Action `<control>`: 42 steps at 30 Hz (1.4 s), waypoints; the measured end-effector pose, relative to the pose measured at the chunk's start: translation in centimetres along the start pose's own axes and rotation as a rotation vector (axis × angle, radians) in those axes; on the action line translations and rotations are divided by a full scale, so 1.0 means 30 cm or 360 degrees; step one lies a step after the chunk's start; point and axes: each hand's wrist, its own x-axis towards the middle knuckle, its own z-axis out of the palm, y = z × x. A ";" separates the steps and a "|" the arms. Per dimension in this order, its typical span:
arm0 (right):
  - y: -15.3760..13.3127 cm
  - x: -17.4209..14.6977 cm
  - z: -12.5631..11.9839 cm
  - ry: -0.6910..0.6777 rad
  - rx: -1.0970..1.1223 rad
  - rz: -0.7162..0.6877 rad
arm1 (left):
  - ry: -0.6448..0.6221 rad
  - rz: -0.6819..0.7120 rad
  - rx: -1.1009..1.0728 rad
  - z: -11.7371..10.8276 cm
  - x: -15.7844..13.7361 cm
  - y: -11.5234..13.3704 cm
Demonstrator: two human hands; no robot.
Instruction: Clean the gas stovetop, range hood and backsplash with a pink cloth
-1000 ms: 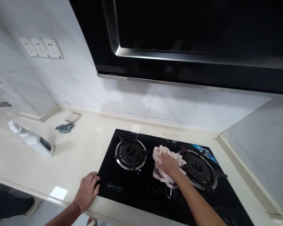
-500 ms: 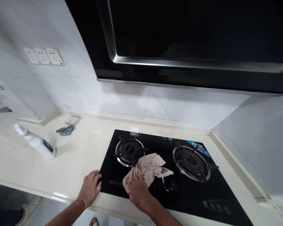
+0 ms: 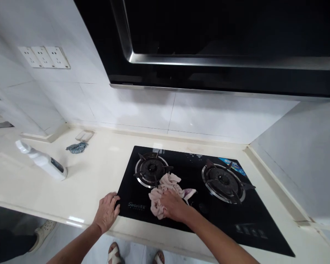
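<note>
A bunched pale pink cloth (image 3: 169,182) lies on the black glass gas stove (image 3: 225,227), between its front edge and the left burner (image 3: 152,169). On top of the cloth, my right hand (image 3: 173,206) grips it and presses it to the glass; some fingers are hidden in the folds. One cloth corner with a purple patch sticks out to the right. My left hand (image 3: 107,211) rests on the counter (image 3: 93,183), with its fingers loosely extended and the tips at the stove's left edge. It holds nothing. The right burner (image 3: 222,182) stands beyond the cloth.
A white bottle (image 3: 45,161) stands on the counter at left, near a crumpled grey-blue rag (image 3: 77,147) and a small clear tray (image 3: 84,135). A black range hood (image 3: 209,80) overhangs the stove. Another person's shoe (image 3: 44,233) shows at lower left.
My right hand has moved a little up and to the right over the stove, and the cloth is bunched tighter beneath it. My left hand stays at the stove's edge. The view has tilted slightly down.
</note>
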 end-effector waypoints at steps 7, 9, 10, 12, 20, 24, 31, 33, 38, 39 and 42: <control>0.223 0.073 -0.070 0.0066 -0.0045 0.0504 | -0.0006 -0.0029 -0.0026 -0.010 0.001 0.011; 0.334 0.033 -0.083 0.0066 -0.0087 0.0722 | -0.0009 -0.0023 -0.0030 -0.011 0.002 0.013; 0.386 0.007 -0.089 0.0059 -0.0108 0.0829 | -0.0011 -0.0021 -0.0032 -0.011 0.003 0.013; 0.460 -0.043 -0.098 0.0026 -0.0131 0.0981 | -0.0017 -0.0026 -0.0032 -0.010 0.004 0.012; 0.288 -0.123 -0.016 -0.0027 -0.0116 0.0758 | -0.0021 -0.0025 -0.0029 -0.004 0.002 0.009; 0.228 -0.203 0.023 0.0093 -0.0117 0.0647 | -0.0060 -0.0053 -0.0045 -0.005 0.001 0.010; 0.298 -0.247 0.051 0.0076 0.0019 0.0527 | -0.0112 -0.0094 -0.0189 -0.033 0.008 0.032; 0.331 -0.250 0.103 0.0121 0.0045 0.0487 | -0.0131 -0.0107 -0.0186 -0.044 0.004 0.046; 0.467 -0.239 0.307 0.0423 0.0135 0.0396 | -0.0172 -0.0153 -0.0146 -0.045 -0.013 0.063; 0.502 -0.228 0.344 0.0488 0.0138 0.0384 | -0.0175 -0.0161 -0.0140 -0.043 -0.017 0.066; 0.617 -0.177 0.426 0.0709 0.0197 0.0269 | -0.0177 -0.0180 -0.0116 -0.040 -0.029 0.076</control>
